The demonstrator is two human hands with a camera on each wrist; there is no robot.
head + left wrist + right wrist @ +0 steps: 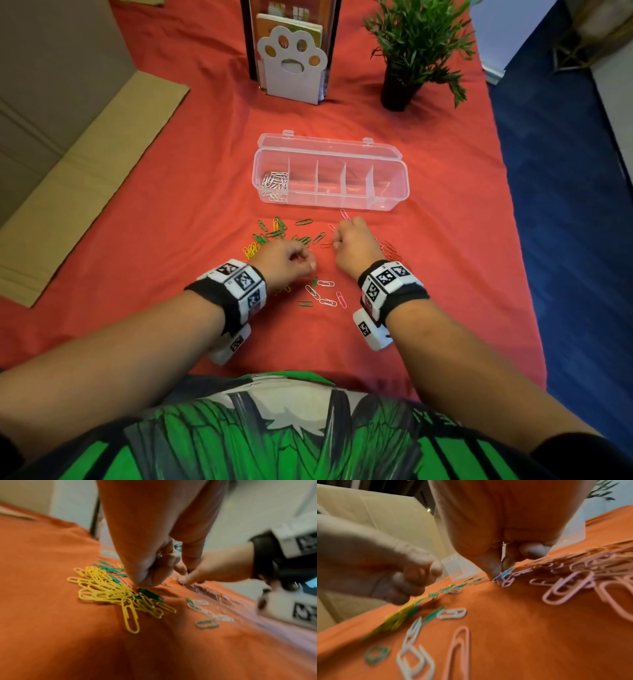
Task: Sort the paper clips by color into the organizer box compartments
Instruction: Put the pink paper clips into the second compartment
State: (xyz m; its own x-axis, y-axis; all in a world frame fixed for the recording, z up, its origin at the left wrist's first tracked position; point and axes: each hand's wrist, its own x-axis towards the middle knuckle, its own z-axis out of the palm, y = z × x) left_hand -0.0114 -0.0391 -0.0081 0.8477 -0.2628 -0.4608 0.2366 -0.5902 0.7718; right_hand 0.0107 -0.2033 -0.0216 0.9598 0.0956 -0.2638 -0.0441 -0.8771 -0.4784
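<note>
- Near edge of the red-orange tablecloth [171, 212]: both forearms wear black wristbands with white marker blocks; a bare strip of cloth lies between the person's shirt and the clips.
- Small loose group just ahead of the wrists: white, green and pink plastic-coated paper clips [322, 294], lying apart from one another.
- Left hand [291, 258]: fingers curled inward, low over the cloth beside the pile of yellow paper clips [109, 589]. Head view shows a fist only; left wrist view hints at something small and metallic at the fingertips (blurred), so cannot tell whether it holds anything.
- Right hand [352, 240]: fingers bent down to the cloth. Only the right wrist view shows thumb and forefinger pinching together at a light blue paper clip [505, 573], tips on the cloth.
- Heap of pink paper clips [573, 577] fills the right wrist view, right of that hand; in the head view it is mostly hidden by the hand.
- Scattered green paper clips [301, 222] lie beyond the left hand.
- Clear plastic organizer box [394, 202] with lid open, past the clips: five compartments, white paper clips [274, 181] in the leftmost.
- Far: white paw-shaped holder [291, 65], potted green plant [411, 48]; flat cardboard [85, 164] overlaps the cloth at left, blue floor [565, 205] past the right edge.
</note>
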